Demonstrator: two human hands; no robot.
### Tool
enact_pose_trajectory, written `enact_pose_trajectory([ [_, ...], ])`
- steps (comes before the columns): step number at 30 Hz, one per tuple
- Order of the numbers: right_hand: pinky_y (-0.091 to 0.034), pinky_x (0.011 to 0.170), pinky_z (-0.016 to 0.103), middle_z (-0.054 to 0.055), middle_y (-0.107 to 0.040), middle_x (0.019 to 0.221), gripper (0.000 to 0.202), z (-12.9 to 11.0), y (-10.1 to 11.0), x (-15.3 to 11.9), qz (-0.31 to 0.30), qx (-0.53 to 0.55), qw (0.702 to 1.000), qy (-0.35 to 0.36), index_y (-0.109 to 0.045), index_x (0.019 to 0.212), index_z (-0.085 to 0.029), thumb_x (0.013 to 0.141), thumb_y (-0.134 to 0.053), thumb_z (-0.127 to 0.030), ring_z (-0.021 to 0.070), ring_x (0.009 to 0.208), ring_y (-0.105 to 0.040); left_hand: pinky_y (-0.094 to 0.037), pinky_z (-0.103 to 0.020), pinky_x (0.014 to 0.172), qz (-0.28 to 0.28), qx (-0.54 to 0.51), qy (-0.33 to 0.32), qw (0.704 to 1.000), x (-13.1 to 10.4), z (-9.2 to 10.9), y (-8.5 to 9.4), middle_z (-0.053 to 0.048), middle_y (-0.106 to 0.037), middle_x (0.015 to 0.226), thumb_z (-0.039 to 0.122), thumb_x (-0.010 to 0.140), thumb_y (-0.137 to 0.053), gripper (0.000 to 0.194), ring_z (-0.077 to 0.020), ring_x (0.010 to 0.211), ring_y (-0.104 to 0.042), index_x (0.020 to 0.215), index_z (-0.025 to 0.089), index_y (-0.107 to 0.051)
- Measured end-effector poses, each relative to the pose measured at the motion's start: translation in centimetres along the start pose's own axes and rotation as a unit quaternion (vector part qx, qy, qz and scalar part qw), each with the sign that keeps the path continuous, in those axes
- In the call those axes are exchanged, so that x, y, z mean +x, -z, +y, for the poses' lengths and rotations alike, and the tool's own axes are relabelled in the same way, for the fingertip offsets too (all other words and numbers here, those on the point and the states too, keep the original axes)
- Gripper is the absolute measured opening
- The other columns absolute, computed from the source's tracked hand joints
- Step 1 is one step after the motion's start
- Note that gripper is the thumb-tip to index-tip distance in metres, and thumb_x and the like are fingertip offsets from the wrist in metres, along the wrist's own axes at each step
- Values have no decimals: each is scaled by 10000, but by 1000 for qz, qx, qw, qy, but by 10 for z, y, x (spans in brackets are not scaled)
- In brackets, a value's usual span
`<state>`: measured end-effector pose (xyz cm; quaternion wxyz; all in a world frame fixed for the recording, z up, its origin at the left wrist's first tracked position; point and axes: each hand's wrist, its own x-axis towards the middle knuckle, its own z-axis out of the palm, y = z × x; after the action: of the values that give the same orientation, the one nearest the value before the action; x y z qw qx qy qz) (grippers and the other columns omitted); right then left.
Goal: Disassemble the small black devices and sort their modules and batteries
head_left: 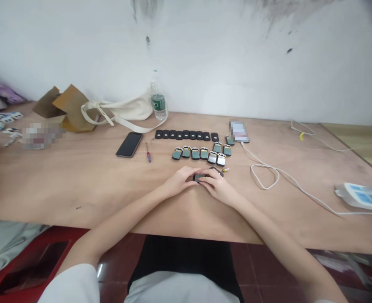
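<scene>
Between my two hands, near the middle of the wooden table, is a small dark device (pixel 199 178) with a greenish face. My left hand (pixel 182 180) grips its left side, fingers and thumb closed on it. From the right, my right hand (pixel 216 184) has its fingertips on the same device. Just behind my right hand lies a black casing (pixel 216 171), partly covered, with a small yellow-and-silver part (pixel 225 170) beside it. Several opened devices with green or silver faces (pixel 195 153) stand farther back, and behind them is a row of black covers (pixel 179 135).
A dark phone (pixel 129 144) and a screwdriver (pixel 148 152) lie left of the devices. At the back are a bottle (pixel 158 101), a white bag (pixel 132 108) and brown paper bags (pixel 75 107). A cabled phone (pixel 239 132) and a power strip (pixel 362 196) are on the right.
</scene>
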<state>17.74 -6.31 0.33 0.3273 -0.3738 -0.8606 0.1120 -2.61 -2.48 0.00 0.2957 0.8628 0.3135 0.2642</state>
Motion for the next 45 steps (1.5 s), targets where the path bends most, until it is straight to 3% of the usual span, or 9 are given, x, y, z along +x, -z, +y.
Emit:
enact_pose_trajectory([
  [6,-484,906,436,99,-579,1143,216,-2,2,0,-21,1,1000,-11,-670,995,-240,915,-471,-219,231,1070,-540,-420,-377,958,5,0,-16,1000,-1,-3,-2,-78,-609,1186,324,835,-615,458,-223,1079,-537,1265,208,-510],
  [13,-481,873,442,90,-607,1047,164,-1,1,0,3,7,1000,-29,-692,935,-243,880,-539,-224,228,995,-529,-432,-368,940,13,11,-31,999,-1,-1,-2,-83,-629,1142,342,843,-600,412,-215,1052,-551,1221,190,-539],
  [18,-476,866,446,80,-600,1022,151,-3,5,2,-8,3,999,-44,-697,908,-251,870,-554,-222,230,977,-518,-460,-341,886,12,32,-34,999,-2,1,-1,-69,-659,1042,358,850,-588,309,-200,973,-575,1101,179,-600],
  [22,-477,879,439,80,-599,1039,168,-3,10,2,-34,14,999,-34,-692,931,-254,880,-536,-220,227,992,-529,-461,-321,902,16,34,-68,997,-3,-5,1,-61,-660,1080,345,858,-581,224,-181,986,-593,1016,200,-647],
  [29,-490,866,409,94,-565,1051,211,2,7,-3,-28,25,999,-19,-680,974,-236,911,-478,-238,209,983,-542,-486,-307,873,8,44,-89,995,-3,-10,7,-68,-672,1071,342,850,-592,209,-182,974,-608,975,204,-687],
  [45,-487,834,389,104,-537,1026,238,-7,14,0,-68,-21,997,-8,-668,999,-236,925,-441,-226,219,962,-517,-495,-332,873,-4,43,-89,995,-1,-4,5,-65,-680,1046,317,899,-520,250,-185,970,-607,1085,192,-633],
])
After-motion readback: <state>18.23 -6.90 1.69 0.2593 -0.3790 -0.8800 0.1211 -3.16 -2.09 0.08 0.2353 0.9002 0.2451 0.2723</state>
